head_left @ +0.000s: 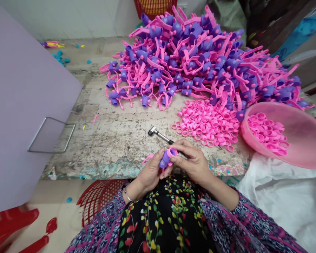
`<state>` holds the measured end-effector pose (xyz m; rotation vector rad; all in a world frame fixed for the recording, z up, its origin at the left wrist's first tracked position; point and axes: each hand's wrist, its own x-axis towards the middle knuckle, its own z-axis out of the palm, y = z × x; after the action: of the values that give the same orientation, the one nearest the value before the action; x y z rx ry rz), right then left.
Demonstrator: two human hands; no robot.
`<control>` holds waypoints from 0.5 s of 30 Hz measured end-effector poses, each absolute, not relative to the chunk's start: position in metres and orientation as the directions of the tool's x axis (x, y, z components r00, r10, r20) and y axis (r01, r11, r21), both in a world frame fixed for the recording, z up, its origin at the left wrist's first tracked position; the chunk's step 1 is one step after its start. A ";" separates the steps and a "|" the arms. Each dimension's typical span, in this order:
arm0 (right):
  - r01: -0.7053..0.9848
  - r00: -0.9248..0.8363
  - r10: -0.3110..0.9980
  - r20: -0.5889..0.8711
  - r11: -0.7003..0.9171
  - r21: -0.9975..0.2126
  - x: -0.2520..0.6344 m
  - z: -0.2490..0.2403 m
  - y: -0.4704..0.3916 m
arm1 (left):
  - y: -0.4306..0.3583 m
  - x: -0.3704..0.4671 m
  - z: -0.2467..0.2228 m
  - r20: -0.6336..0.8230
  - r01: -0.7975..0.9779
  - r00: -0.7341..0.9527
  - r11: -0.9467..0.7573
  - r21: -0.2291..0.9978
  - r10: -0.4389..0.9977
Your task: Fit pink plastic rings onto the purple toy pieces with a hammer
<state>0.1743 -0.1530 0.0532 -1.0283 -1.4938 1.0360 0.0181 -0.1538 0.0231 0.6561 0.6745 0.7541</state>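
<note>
My left hand (pixel 151 172) grips a purple cylindrical part (pixel 164 161) with pink arms, above the table's front edge. My right hand (pixel 191 160) pinches a pink ring (pixel 172 152) at the upper end of that part. Just beyond my fingers lies a hammer (pixel 160 135), its metal head to the left and its handle partly hidden by my right hand. A pile of loose pink rings (pixel 208 123) is on the table to the right. Behind it rises a large heap of purple and pink parts (pixel 184 56).
At the right edge a pink bowl (pixel 302 140) holds more rings, with white cloth (pixel 289 189) below it. A lilac panel (pixel 23 105) with a wire handle stands at left. A red basket (pixel 101 195) is under the table edge.
</note>
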 end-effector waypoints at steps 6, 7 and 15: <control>0.106 -0.132 0.961 0.244 0.258 -0.960 0.174 0.053 -0.153 | -0.154 0.018 0.023 -0.296 -0.371 0.553 0.548 0.749 0.779; 0.111 -0.132 0.961 0.241 0.256 -0.960 0.175 0.053 -0.153 | -0.154 0.018 0.023 -0.295 -0.369 0.552 0.546 0.752 0.780; 0.112 -0.133 0.964 0.231 0.246 -0.963 0.175 0.052 -0.152 | -0.153 0.020 0.026 -0.294 -0.376 0.552 0.548 0.747 0.780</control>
<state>0.1747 -0.1524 0.0520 -1.0587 -1.4955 1.0471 0.0199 -0.1534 0.0257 0.6804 0.6725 0.7495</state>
